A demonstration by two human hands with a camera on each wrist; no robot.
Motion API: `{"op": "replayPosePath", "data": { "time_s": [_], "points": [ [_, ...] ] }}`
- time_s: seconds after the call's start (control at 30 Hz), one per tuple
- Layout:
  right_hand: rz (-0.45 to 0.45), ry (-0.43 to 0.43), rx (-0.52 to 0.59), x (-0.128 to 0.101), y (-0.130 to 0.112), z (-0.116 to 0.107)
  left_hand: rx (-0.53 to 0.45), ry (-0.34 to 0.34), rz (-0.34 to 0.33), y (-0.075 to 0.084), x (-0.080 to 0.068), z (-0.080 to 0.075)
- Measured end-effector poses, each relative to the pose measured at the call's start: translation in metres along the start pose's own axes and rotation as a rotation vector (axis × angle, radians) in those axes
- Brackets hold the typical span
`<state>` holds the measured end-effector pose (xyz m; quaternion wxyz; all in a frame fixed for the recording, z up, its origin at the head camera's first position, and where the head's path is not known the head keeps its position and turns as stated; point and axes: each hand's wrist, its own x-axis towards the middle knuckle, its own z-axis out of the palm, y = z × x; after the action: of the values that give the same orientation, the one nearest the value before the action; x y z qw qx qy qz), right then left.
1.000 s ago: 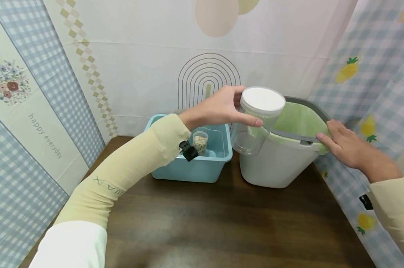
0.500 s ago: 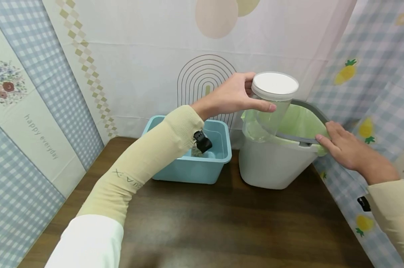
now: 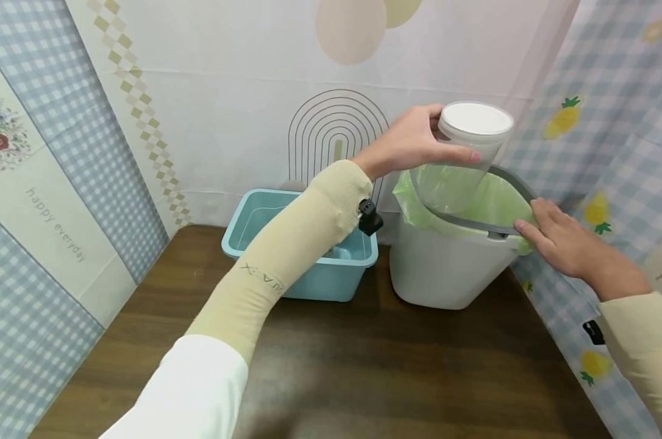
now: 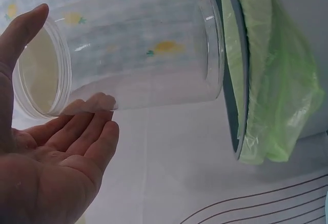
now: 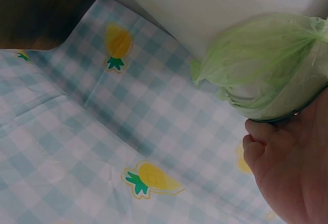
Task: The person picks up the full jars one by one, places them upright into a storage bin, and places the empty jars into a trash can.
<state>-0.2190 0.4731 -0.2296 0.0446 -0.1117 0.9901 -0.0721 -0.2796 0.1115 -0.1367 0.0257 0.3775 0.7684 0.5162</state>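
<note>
The left hand (image 3: 413, 143) grasps a clear jar (image 3: 462, 155), tilted above the bin (image 3: 446, 268); the right hand (image 3: 561, 241) rests on its rim, fingers apparently relaxed.

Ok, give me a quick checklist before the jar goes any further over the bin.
1. Left hand grips the clear jar near its lid end: ok.
2. White lid on the jar: ok.
3. Jar over the bin's open mouth: ok, tilted above the green liner.
4. Right hand rests on the bin rim, steadying it: ok.
5. Jar empty: ok, nothing shows inside in the left wrist view.
6. Bin contents: cannot tell, the inside is hidden.
</note>
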Motion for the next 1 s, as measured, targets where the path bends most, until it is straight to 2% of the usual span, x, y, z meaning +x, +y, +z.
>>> {"op": "replayPosePath", "data": {
  "time_s": [0.17,0.37,0.53,0.73,1.0],
  "points": [
    [0.014,0.005,0.007,-0.001,0.000,-0.001,-0.002,0.031,-0.019,-0.003,0.017,0.003],
    [0.004,0.017,0.005,-0.001,-0.001,0.000,-0.025,0.062,-0.018,-0.020,0.029,0.006],
    [-0.005,0.021,0.000,0.000,-0.004,0.001,-0.056,0.087,-0.023,-0.036,0.032,0.011],
    [-0.002,0.023,-0.001,-0.001,-0.007,0.002,-0.073,0.087,-0.016,-0.047,0.036,0.021],
    [0.007,0.016,-0.012,-0.003,-0.010,-0.001,-0.007,0.078,-0.042,-0.062,0.036,0.037]
  ]
}}
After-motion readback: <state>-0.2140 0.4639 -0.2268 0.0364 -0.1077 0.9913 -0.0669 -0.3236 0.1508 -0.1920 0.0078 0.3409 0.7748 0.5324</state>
